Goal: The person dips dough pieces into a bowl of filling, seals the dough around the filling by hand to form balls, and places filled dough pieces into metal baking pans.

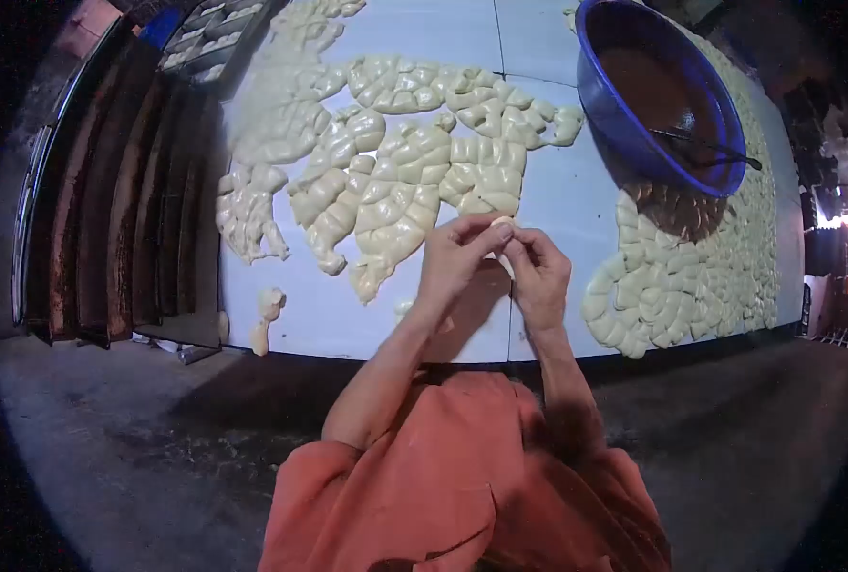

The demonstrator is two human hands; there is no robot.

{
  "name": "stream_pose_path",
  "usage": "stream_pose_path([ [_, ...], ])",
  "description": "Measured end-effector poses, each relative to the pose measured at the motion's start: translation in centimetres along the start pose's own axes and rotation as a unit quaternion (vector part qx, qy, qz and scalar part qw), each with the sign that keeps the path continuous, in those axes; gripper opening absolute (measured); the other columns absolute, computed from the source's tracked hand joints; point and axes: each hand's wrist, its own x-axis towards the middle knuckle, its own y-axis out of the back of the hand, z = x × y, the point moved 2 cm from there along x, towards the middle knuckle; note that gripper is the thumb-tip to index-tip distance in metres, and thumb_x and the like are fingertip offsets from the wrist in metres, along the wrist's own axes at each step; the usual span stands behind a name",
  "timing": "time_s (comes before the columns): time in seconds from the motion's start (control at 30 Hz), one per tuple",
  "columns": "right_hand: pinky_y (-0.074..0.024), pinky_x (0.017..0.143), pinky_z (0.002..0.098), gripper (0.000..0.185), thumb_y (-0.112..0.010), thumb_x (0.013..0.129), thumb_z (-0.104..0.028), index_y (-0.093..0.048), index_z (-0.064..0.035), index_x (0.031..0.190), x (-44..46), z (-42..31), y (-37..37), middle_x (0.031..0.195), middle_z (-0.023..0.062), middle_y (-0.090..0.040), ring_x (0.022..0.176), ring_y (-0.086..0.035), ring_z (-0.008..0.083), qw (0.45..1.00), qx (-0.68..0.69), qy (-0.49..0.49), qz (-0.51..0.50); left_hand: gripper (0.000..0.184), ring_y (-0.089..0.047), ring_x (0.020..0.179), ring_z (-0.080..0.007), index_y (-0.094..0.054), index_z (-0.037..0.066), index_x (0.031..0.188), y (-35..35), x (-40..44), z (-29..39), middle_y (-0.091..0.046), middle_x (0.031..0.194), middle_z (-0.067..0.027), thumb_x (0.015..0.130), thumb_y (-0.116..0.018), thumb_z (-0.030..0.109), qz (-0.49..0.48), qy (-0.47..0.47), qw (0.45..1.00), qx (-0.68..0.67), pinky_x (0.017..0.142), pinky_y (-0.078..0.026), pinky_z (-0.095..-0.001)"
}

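My left hand [455, 255] and my right hand [540, 281] meet above the front part of the white table [558, 219]. Between their fingertips is a small pale piece of dough [503, 221], mostly hidden by the thumbs and fingers. Both hands are closed on it. Just beyond them lie patches of shiny, pale dough pieces [400, 195], pressed side by side. A wide patch of smaller dough pieces [672, 296] spreads to the right of my right hand. One loose strip of dough [268, 319] lies near the table's front left edge.
A blue basin [624, 138] with brown contents [658, 86] stands at the right back, a dark-handled utensil [720, 148] resting in it. Rusty, dark trays [124, 210] stand on edge along the left side. Behind them is a divided tray [209, 43] holding pale pieces.
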Motion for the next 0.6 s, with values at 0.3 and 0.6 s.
stream_pose_path([
  [0.3, -0.0525, 0.070, 0.0246, 0.032, -0.073, 0.088, -0.008, -0.067, -0.0024, 0.119, -0.9, -0.2, 1.0, 0.112, 0.0105, -0.061, 0.090, -0.063, 0.0139, 0.985, 0.118, 0.034, -0.117, 0.032, -0.066, 0.083, -0.0105, -0.069, 0.001, 0.114, 1.8, -0.2, 0.5, -0.070, 0.099, -0.0047, 0.092, -0.074, 0.024, -0.076, 0.084, 0.993, 0.043, 0.068, -0.056, -0.0253],
  [0.6, -0.0516, 0.074, 0.0290, 0.026, -0.077, 0.087, -0.009, -0.060, -0.0045, 0.106, -2.1, 0.8, 0.4, 0.103, 0.0076, -0.063, 0.085, -0.060, 0.0132, 0.995, 0.053, 0.082, -0.004, 0.027, -0.068, 0.084, -0.0115, -0.067, -0.002, 0.117, 2.1, -1.6, 0.7, -0.071, 0.105, -0.0086, 0.095, -0.064, 0.013, -0.143, 0.080, 0.983, 0.078, 0.067, -0.056, -0.0242],
])
